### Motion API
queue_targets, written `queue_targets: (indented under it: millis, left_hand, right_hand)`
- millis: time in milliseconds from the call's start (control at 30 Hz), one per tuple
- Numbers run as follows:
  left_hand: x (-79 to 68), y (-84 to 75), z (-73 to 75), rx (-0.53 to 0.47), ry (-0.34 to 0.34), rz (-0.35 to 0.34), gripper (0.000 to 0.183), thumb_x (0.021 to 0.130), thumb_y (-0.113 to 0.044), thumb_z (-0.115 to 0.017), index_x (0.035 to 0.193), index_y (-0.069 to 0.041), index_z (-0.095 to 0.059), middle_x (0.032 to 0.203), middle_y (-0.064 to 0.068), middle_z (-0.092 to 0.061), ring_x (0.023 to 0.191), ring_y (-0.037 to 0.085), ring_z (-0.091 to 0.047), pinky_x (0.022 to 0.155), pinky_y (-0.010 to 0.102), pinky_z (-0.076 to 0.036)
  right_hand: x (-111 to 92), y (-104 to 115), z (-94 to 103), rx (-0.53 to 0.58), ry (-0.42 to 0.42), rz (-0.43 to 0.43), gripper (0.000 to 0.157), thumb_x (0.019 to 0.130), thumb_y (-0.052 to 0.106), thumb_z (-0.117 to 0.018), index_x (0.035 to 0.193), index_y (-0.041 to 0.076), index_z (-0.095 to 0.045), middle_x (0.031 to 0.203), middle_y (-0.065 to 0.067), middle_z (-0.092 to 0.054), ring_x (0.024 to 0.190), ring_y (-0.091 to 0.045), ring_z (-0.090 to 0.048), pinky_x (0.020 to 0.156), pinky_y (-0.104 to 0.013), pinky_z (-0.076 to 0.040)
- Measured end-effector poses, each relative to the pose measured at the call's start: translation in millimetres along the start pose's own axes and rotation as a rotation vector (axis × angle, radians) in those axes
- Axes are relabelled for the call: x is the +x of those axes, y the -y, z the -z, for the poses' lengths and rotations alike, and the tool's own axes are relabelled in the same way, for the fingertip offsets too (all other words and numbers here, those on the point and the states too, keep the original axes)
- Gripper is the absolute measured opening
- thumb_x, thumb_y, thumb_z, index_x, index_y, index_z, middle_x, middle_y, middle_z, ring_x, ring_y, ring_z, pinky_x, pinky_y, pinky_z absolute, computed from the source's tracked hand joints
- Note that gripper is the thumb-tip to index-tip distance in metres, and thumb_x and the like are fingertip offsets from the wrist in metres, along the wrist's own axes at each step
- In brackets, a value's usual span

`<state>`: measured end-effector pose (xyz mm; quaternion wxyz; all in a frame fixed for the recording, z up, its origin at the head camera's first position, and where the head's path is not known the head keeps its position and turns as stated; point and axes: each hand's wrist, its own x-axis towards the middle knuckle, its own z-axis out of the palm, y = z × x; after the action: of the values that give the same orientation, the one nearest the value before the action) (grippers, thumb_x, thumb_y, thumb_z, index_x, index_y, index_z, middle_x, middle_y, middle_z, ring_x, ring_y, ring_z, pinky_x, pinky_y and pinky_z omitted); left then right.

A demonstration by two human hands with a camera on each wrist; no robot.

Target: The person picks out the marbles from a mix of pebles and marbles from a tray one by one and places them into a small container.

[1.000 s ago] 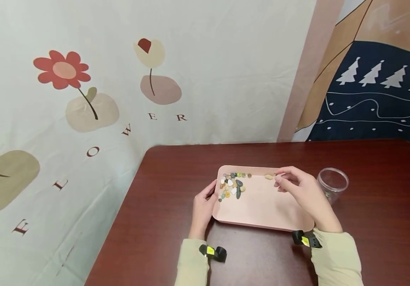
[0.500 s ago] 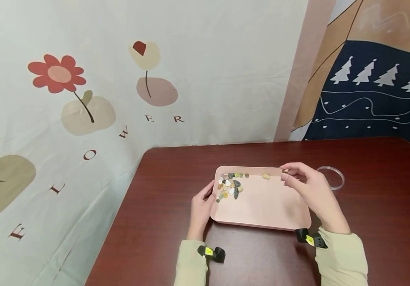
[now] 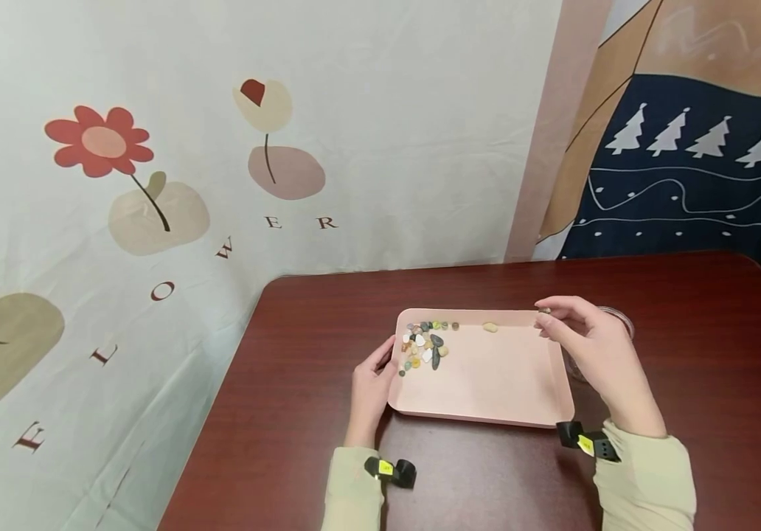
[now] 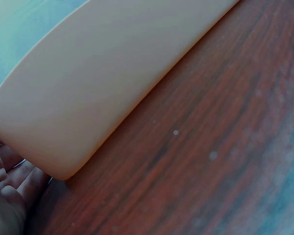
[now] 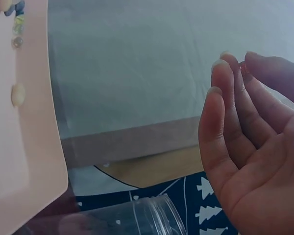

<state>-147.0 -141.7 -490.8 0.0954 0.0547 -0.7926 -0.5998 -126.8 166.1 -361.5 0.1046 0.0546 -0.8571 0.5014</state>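
Observation:
My left hand (image 3: 370, 387) holds the left side of a pink rectangular tray (image 3: 487, 419). In the left wrist view its curled fingers (image 4: 27, 178) show at the tray's outer wall. Small polished pebbles (image 3: 420, 339) in white, yellow, green and dark grey lie grouped at the tray's left end. Alone near the far wall sits one pale yellow pebble (image 3: 490, 327). My right hand (image 3: 602, 358), raised over the tray's far right corner, pinches a tiny reddish-brown pebble (image 5: 245, 71) between thumb and fingertips. Behind that hand stands a clear jar (image 5: 137, 215), mostly hidden in the head view.
The tray stands on a dark reddish-brown table (image 3: 487, 479). A wall hanging (image 3: 420, 147) with printed flowers borders the table at the back and left. A dark blue cloth (image 3: 686, 184) with white trees hangs at the back right.
My right hand has moved right and slightly up with the pebble, away from the yellow pebble and in front of the jar. The left hand stays on the tray. The head view has shifted slightly.

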Motion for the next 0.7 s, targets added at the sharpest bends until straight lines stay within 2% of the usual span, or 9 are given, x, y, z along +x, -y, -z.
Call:
queue_targets:
  millis: [167,400,700]
  left_hand:
    - [0.4,0.4,-0.2,-0.024,0.001,-0.003,0.036,0.084,-0.011,-0.057,0.118,-0.02,-0.06,0.114,-0.001,-0.059,0.102,0.01,-0.056,0.082,0.028,-0.046]
    - [0.1,-0.6,-0.3,-0.026,0.004,-0.005,0.036,0.084,-0.011,-0.057,0.119,-0.02,-0.06,0.115,-0.001,-0.059,0.102,0.011,-0.056,0.082,0.028,-0.046]
    - [0.4,-1.1,-0.1,-0.023,0.01,0.014,0.036,0.084,-0.012,-0.057,0.119,-0.022,-0.06,0.115,-0.002,-0.059,0.101,0.011,-0.056,0.081,0.028,-0.047]
  right_hand:
    - [-1,2,4.6,-0.034,-0.028,-0.012,0.026,0.084,0.036,-0.059,0.108,0.027,-0.059,0.089,0.005,-0.062,0.078,-0.01,-0.06,0.066,-0.014,-0.046]
    - [-4,2,12.3,-0.064,-0.043,-0.103,0.032,0.083,0.045,-0.056,0.112,0.031,-0.058,0.098,0.007,-0.061,0.086,-0.007,-0.057,0.071,-0.017,-0.044]
    - [-6,1,18.2,-0.008,-0.082,-0.082,0.033,0.083,0.039,-0.059,0.113,0.025,-0.059,0.096,0.002,-0.063,0.085,-0.008,-0.059,0.068,-0.014,-0.045]
